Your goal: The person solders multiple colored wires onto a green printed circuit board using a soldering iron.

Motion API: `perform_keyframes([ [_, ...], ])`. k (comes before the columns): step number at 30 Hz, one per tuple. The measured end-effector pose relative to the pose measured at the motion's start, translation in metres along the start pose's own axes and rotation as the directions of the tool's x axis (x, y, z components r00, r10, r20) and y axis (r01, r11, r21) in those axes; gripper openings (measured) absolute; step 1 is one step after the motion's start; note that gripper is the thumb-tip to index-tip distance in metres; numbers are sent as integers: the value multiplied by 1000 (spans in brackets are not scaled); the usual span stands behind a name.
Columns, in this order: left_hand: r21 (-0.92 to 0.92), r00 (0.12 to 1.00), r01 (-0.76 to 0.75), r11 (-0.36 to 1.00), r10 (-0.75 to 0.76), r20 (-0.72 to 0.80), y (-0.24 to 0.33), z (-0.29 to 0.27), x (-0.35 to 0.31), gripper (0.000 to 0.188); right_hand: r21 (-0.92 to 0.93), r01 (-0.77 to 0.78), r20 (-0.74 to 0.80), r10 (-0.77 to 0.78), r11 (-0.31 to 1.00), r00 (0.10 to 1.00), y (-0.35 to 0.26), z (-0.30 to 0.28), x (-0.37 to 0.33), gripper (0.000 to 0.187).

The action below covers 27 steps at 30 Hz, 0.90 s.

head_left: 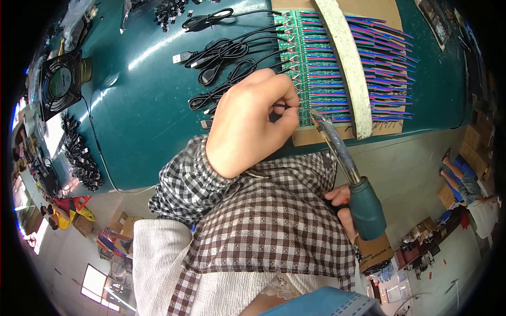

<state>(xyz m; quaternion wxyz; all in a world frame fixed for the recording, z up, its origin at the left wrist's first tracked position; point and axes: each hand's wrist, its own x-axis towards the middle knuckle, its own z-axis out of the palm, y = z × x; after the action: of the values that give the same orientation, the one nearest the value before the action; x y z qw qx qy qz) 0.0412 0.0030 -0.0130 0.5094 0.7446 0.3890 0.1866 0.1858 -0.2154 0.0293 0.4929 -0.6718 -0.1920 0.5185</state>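
Observation:
My left hand (pixel 253 118) is closed in a pinch on a thin black cable (pixel 278 106), its end at the near edge of a panel of green circuit boards (pixel 303 47). In my right hand (pixel 339 196), partly hidden, is the green handle of a soldering iron (pixel 367 210). The iron's tip points up and left, close to the boards beside my left fingertips; whether it touches cannot be told. Red, blue and black wires (pixel 322 67) run right from the boards. Several black USB cables (pixel 226 49) run left from them.
A pale curved bar (pixel 349 63) lies across the coloured wires. Cardboard (pixel 385 9) lies under the panel on the green table (pixel 142 105). At left stand a small fan (pixel 60 84) and a heap of black cables (pixel 81 155). Other people are in the background.

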Motion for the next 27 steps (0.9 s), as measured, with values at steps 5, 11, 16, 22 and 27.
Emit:
perform_keyframes([
  [5, -37, 1000, -5, 999, 5, 11, -3, 1, -1, 11, 4, -20, -5, 20, 1000, 1000, 1, 1, 0, 40],
  [11, -29, 999, -2, 1000, 4, 42, -2, -1, 0, 12, 61, -24, -14, 24, 998, 1000, 4, 2, 0, 38],
  [16, -35, 999, -22, 999, 23, 37, -4, 0, 1, 12, 80, -38, -14, 40, 996, 999, 2, 2, 0, 38],
  [22, -46, 998, -38, 998, 40, 53, -4, -3, 2, 13, 102, -48, -41, 52, 994, 998, 1, 5, 0, 37],
  [27, -25, 997, -35, 999, 37, 71, -4, -4, 4, 14, 44, -54, -26, 55, 998, 998, 2, 2, 1, 36],
])
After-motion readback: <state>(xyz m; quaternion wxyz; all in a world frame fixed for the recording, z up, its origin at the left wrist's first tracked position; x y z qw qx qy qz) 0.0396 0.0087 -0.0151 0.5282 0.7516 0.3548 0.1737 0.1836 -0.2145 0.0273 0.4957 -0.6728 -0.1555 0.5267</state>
